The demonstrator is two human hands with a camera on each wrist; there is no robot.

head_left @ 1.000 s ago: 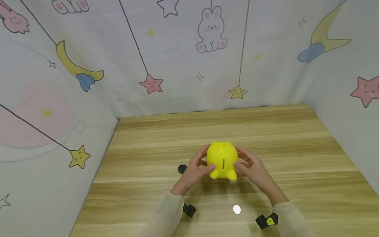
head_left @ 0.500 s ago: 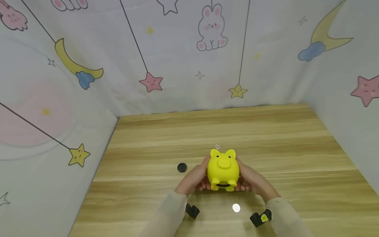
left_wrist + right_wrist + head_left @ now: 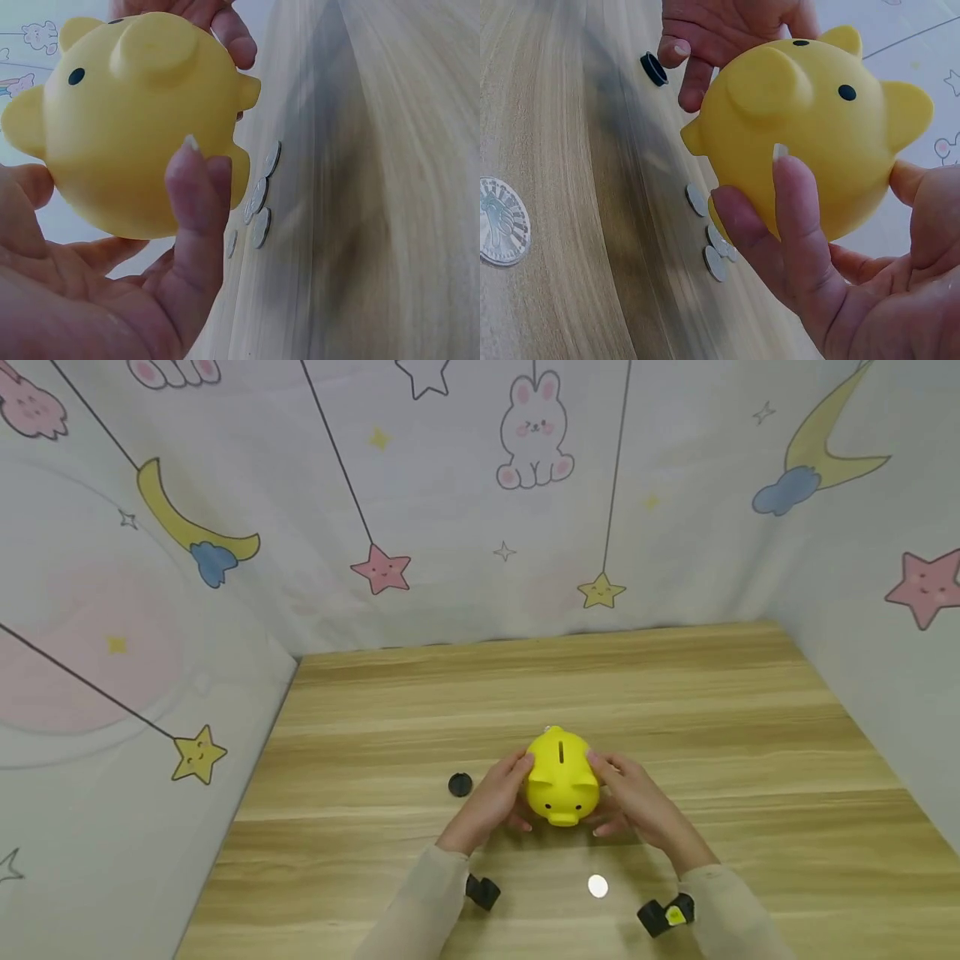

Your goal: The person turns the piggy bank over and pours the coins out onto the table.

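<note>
Both hands hold a yellow piggy bank point(image 3: 562, 777) above the wooden table. Its coin slot faces up and its snout points down toward the person. The left hand point(image 3: 491, 797) grips one side and the right hand point(image 3: 636, 797) grips the other, thumbs high, fingers lower. In the left wrist view, several silver coins point(image 3: 259, 196) lie on the table beyond the bank's feet. The right wrist view shows these coins point(image 3: 715, 262) too, some partly hidden by the bank. Its underside is out of sight.
A round black plug point(image 3: 460, 784) lies on the table point(image 3: 360, 860) left of the left hand. One coin point(image 3: 597, 886) lies nearer the person, between the forearms. Fabric walls point(image 3: 450, 510) with printed stars and animals enclose the table.
From slot toward me with ears low, the piggy bank tipped back until its snout and underside hole showed, then forward again to slot up. Both hands kept hold. A coin came into view behind it.
</note>
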